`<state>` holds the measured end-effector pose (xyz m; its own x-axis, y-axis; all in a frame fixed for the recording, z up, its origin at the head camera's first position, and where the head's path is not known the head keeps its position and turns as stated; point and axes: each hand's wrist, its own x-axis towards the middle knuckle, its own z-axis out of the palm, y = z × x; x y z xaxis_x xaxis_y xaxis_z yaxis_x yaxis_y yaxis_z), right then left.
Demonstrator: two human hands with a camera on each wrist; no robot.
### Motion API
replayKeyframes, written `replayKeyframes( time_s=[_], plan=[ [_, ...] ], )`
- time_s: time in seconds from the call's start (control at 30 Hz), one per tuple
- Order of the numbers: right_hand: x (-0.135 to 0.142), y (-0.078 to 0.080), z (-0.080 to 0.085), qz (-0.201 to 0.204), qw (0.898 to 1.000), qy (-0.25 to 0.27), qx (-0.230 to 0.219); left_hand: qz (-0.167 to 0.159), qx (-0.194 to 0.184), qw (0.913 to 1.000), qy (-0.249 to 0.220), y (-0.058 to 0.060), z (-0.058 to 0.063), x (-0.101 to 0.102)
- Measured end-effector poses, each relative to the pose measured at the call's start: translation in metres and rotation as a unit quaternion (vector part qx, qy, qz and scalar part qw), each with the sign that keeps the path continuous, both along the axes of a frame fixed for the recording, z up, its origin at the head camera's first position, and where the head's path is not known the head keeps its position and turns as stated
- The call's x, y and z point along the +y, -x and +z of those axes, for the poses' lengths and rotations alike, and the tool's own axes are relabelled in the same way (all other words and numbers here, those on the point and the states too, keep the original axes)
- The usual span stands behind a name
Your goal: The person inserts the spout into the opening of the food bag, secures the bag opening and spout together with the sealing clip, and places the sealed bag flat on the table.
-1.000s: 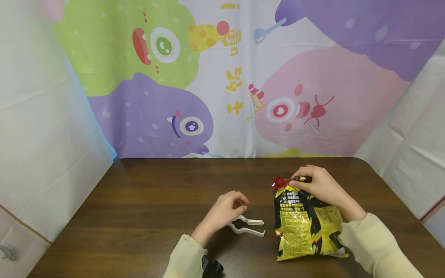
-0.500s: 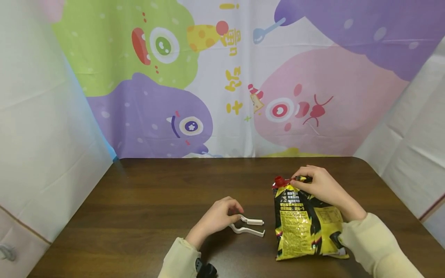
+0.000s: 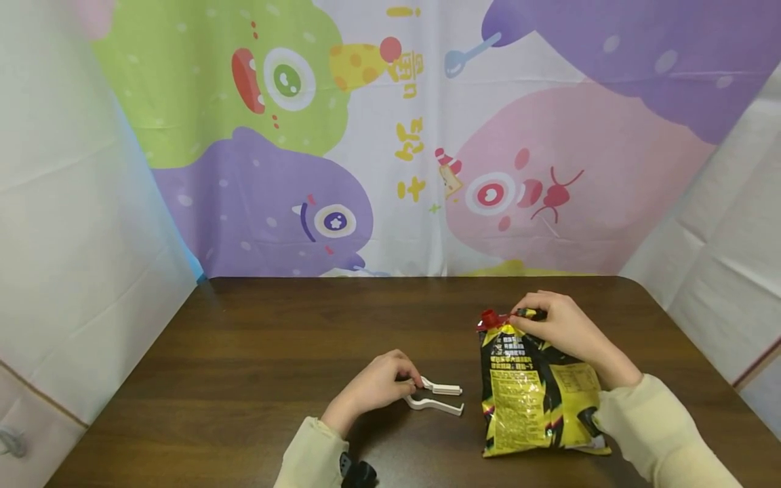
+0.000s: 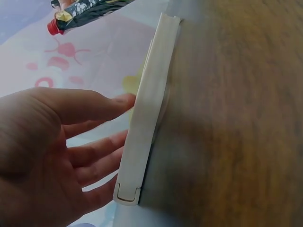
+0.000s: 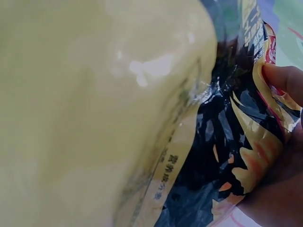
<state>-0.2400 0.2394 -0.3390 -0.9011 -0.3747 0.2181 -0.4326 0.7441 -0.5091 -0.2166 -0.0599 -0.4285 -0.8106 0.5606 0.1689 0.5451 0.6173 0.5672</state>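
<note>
A white bag-sealing clip (image 3: 436,407) lies on the table with its two arms spread apart, their free ends towards the bag. At its curved end is my left hand (image 3: 372,385). In the left wrist view, that hand's thumb and fairly straight fingers reach to the clip (image 4: 147,104), their tips partly hidden behind it. My right hand (image 3: 564,325) pinches the top edge of a glossy yellow-and-black foil bag (image 3: 518,407) with a red spout (image 3: 490,318) at its top left corner. Close up, the right wrist view shows the bag (image 5: 189,189) with thumb and fingers on its edge.
The dark wood table (image 3: 244,352) reaches back to a cartoon-printed curtain (image 3: 409,237). White cloth walls (image 3: 73,203) stand at both sides. A black wrist device (image 3: 358,473) sits at the left sleeve.
My left hand has moved down and slightly left, its fingertips coming in to the clip's curved end. The clip, the bag and my right hand have hardly moved.
</note>
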Motion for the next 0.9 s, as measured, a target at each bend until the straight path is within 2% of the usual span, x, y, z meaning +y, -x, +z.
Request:
replayKeyframes(
  time_s=[0.23, 0.53, 0.7, 0.9],
  plan=[
    [0.000, 0.000, 0.001, 0.004, 1.000, 0.004, -0.002, 0.008, 0.002, 0.9996, 0.025, 0.000, 0.000, 0.000],
    [0.001, 0.001, -0.001, 0.005, 1.000, 0.005, -0.001, 0.016, 0.008, 0.9992, 0.035, 0.002, -0.001, 0.001],
    [0.002, 0.001, -0.002, 0.003, 1.000, 0.003, -0.002, 0.021, -0.027, 0.9991, 0.023, 0.003, 0.000, -0.005],
    [0.002, 0.001, -0.004, 0.005, 1.000, 0.000, 0.001, 0.003, -0.068, 0.9975, 0.020, 0.003, 0.002, -0.016]
  ],
)
